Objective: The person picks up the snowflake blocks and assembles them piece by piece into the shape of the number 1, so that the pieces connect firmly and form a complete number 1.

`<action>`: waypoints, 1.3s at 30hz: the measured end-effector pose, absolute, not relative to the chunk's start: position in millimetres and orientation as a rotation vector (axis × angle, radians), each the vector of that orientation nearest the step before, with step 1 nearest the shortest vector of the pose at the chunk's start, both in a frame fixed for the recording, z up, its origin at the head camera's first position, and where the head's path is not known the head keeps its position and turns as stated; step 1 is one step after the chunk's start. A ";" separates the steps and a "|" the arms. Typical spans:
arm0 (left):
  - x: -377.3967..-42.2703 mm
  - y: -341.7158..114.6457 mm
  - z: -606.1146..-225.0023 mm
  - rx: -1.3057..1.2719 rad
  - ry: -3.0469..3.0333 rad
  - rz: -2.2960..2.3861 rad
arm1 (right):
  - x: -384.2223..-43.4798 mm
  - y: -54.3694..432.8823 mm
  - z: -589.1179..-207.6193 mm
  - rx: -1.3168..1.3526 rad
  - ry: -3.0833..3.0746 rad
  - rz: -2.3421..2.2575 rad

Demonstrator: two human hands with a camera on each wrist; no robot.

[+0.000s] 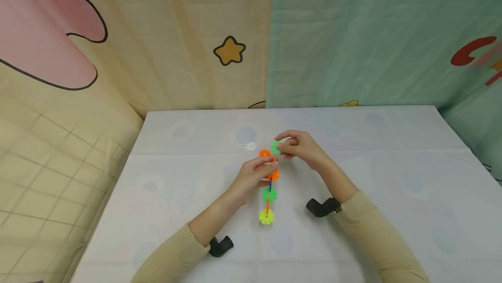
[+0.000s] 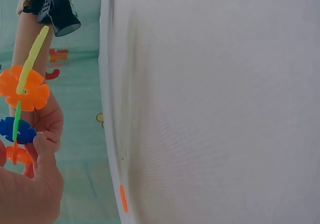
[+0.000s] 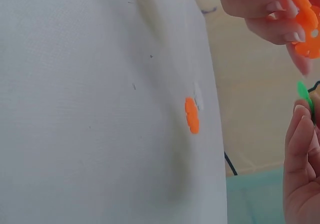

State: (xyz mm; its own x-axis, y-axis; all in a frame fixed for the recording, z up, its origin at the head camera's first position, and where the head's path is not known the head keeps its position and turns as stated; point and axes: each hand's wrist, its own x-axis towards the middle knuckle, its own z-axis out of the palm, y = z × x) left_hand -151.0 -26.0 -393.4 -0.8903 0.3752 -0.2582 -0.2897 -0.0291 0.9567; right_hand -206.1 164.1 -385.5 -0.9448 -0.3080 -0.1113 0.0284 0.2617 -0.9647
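My left hand (image 1: 251,176) grips the upper end of a chain of interlocking plastic snowflake discs (image 1: 269,194), held up over the table. Down the chain in the head view run orange, blue, green and orange pieces, ending in a yellow disc (image 1: 266,217). In the left wrist view, thumb and fingers pinch near an orange disc (image 2: 21,155) beside a blue disc (image 2: 25,134). My right hand (image 1: 300,148), just up and right of the left, pinches a single green disc (image 1: 276,145) between thumb and fingers. That green disc (image 3: 303,91) shows edge-on in the right wrist view, apart from the chain.
A loose orange disc (image 1: 264,153) lies on the white-covered table (image 1: 188,213) just beyond the left hand. Farther left rests a white disc (image 1: 251,146). Printed curtains (image 1: 176,56) hang behind the table's far edge. Each wrist wears a black camera (image 1: 319,208).
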 end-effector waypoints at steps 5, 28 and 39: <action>-151.6 -26.2 -392.0 0.105 1.830 1.947 | -201.7 166.3 -380.8 -0.263 2.231 -1.750; -151.1 -25.4 -393.5 0.116 1.834 1.933 | -187.6 163.5 -364.6 -0.368 2.245 -1.716; -149.0 -25.3 -391.9 0.120 1.825 1.956 | -185.5 163.4 -365.1 -0.366 2.252 -1.731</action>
State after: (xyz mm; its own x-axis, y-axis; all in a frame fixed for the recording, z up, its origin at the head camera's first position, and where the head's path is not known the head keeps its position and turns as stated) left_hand -149.0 -25.3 -391.9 -0.8904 0.3850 -0.2430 -0.2690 -0.0143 0.9630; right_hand -185.5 163.4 -365.1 -0.9297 -0.3626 -0.0641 -0.0314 0.2515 -0.9673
